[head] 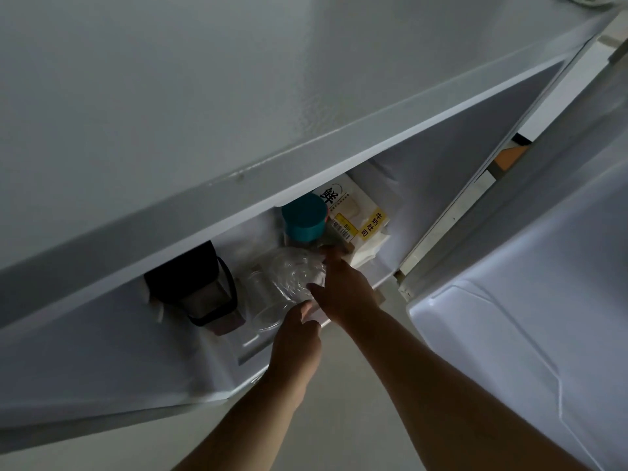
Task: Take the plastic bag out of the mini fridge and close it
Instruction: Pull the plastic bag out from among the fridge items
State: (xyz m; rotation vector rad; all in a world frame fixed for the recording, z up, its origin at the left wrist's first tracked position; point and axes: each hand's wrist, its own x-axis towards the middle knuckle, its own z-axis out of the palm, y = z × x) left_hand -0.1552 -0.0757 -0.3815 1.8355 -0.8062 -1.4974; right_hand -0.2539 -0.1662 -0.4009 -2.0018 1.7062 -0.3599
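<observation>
The mini fridge (204, 113) is white, and its door (530, 300) stands open. Inside sits a clear plastic bag (289, 277) beside a dark jar (200, 290). The right hand (343, 290) and left hand (295, 348) touch the bag, fingers (316, 288) spread around it.

Both bare arms are reaching forward, hands close together.

The left hand (296, 338) is stretching up from the lower middle, its forearm rising at a slant, fingers pointing forward and partly curled, the thumb lying near the other hand. The right hand (343, 287) is extending further in, its forearm coming from the lower right corner, back of the hand facing up, fingers spread and bent downward. Whether either is gripping anything is unclear.
</observation>
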